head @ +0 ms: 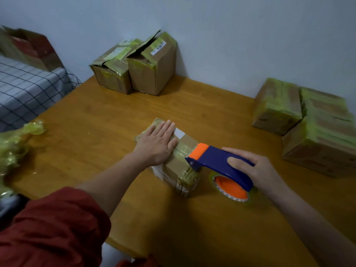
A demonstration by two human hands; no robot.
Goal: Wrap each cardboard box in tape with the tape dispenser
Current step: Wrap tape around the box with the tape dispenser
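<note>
**Left hand flat on the box, dispenser at its right edge**

In the middle of the desk (92, 132) I see a small cardboard box (180, 166), already partly covered with yellowish tape. The left hand (157, 142) lies flat on its top. Its fingers (167, 129) are straight and pressed together, pointing to the far side.

The right hand (257, 170) holds the blue and orange tape dispenser (217, 160). Its fingers (239, 151) are curled over the blue handle and the thumb lies on the near side. The orange front of the dispenser touches the right upper edge of the box. The tape roll (231, 187) hangs just above the desk, or rests on it; I cannot tell which.

Two open boxes (154, 72) stand far, against the wall. Taped boxes (277, 108) are stacked at the right edge. At the left lies a crumpled heap of tape (17, 139), beside a bed (25, 89) with a checked sheet.
</note>
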